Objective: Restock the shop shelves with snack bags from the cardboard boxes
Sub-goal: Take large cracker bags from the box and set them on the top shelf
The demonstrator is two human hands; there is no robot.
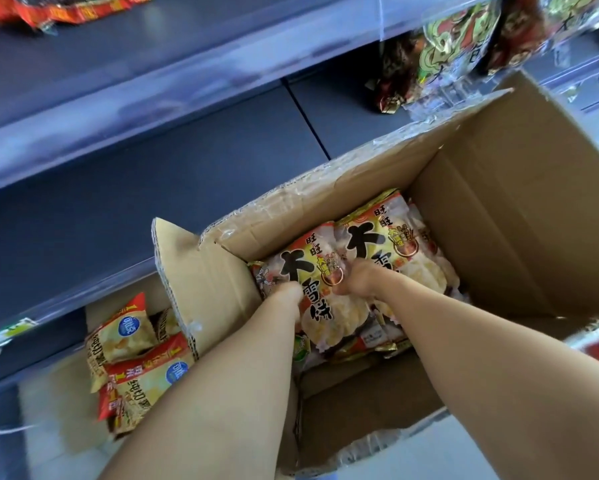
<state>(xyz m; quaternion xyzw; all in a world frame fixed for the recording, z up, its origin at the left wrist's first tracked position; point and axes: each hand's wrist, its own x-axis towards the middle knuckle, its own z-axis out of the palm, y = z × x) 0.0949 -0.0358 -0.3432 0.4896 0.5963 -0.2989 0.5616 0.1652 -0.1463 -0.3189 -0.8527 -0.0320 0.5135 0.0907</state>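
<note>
Head view: left grip & right grip both clamped on edges of top snack bag, lying inside cardboard box. Rec: lift level w/ both sides, don't crush contents, clear flap, then up to shelf.

We're riding on the person's head, one wide-angle view tipped forward and steeply down, centred on the snack bag in the open cardboard box. Both forearms run in from the bottom edge, so the left hand and right hand sit close under the lens. The shelves slant across the top and left, near enough to run off the frame.
</note>
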